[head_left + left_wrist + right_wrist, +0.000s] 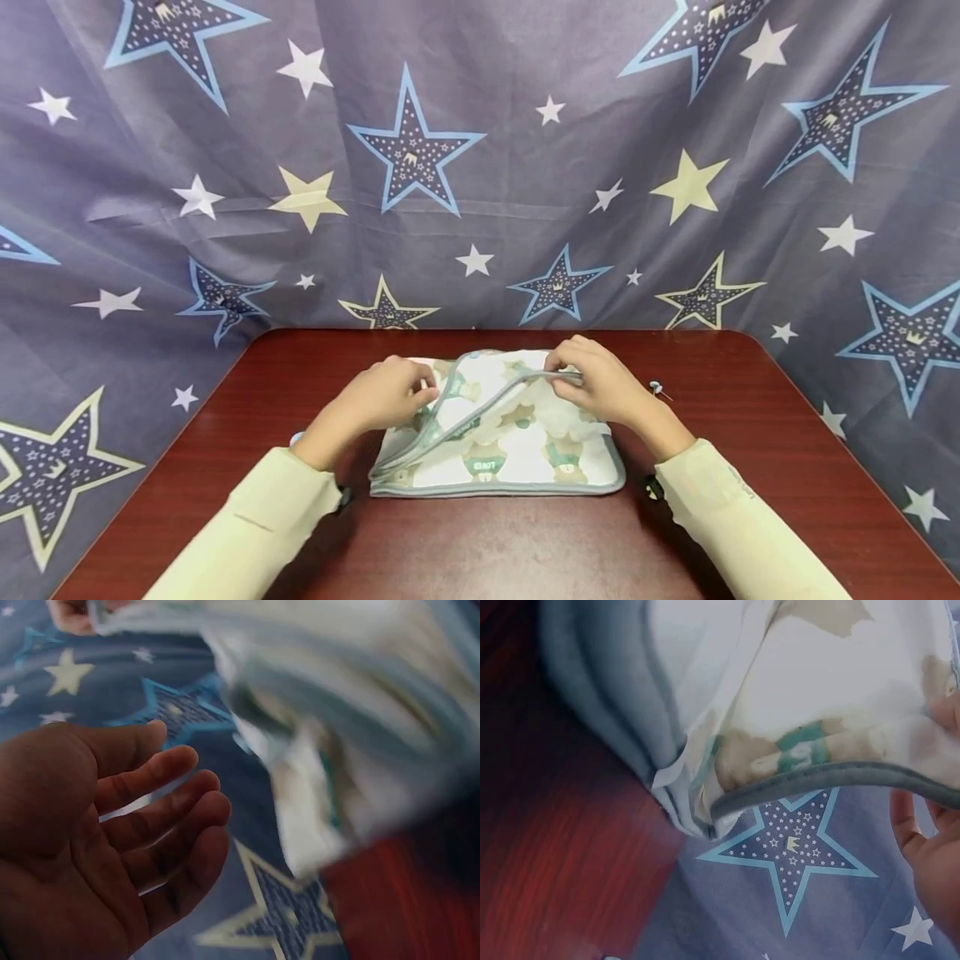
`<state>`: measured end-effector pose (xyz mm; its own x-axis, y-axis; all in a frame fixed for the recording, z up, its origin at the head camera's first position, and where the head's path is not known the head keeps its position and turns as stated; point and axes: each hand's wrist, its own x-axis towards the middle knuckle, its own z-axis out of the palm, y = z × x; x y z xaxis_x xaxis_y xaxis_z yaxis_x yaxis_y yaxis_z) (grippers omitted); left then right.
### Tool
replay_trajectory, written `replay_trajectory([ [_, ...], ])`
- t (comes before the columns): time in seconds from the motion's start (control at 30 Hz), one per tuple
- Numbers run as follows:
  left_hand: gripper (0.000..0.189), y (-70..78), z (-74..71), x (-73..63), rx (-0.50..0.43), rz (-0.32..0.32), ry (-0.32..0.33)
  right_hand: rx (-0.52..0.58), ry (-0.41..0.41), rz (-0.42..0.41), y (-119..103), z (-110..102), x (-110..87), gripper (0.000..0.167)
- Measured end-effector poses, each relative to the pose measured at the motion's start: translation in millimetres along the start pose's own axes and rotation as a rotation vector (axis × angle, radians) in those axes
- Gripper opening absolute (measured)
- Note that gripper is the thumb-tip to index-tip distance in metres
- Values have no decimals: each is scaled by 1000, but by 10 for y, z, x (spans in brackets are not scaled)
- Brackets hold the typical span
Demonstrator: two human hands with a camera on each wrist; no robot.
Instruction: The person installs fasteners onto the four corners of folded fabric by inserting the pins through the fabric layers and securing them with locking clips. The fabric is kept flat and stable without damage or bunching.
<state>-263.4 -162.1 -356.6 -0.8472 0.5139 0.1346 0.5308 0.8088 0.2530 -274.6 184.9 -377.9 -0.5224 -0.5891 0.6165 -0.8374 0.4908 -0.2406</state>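
A white cloth [517, 433] with brown bears in green and grey-blue binding lies folded on the table. My right hand [603, 383] pinches its raised upper edge near the back right corner; in the right wrist view the fingers [939, 859] sit at the grey binding [832, 774]. That lifted layer slants down to the front left corner. My left hand [386, 392] hovers by the cloth's back left part. In the left wrist view its fingers [176, 817] are loosely bent and hold nothing, apart from the blurred cloth [315, 780].
The dark red wooden table [517, 550] runs back to a grey-blue curtain [480, 208] printed with stars. Beyond the right wrist lies a small pale-topped object [656, 387]. A light blue object [296, 437] shows partly behind the left wrist.
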Motion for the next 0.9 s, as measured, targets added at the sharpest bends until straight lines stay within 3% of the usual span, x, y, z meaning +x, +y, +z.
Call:
replay_trajectory([
  [0.27, 7, -552, -72, -410, 112, -78, -106, -35, -43, 10, 3, -30, -27, 13],
  [0.5, 8, -896, -121, -692, 158, -146, -189, -55, -69, -42, 11, -24, -16, 11],
  [0.7, 36, -1138, -159, -820, 137, -183, -298, -72, -75, -55, 9, -35, -12, 12],
  [0.9, 34, -1321, -125, -902, 100, -155, -301, -79, -49, -87, 4, -18, -13, 14],
])
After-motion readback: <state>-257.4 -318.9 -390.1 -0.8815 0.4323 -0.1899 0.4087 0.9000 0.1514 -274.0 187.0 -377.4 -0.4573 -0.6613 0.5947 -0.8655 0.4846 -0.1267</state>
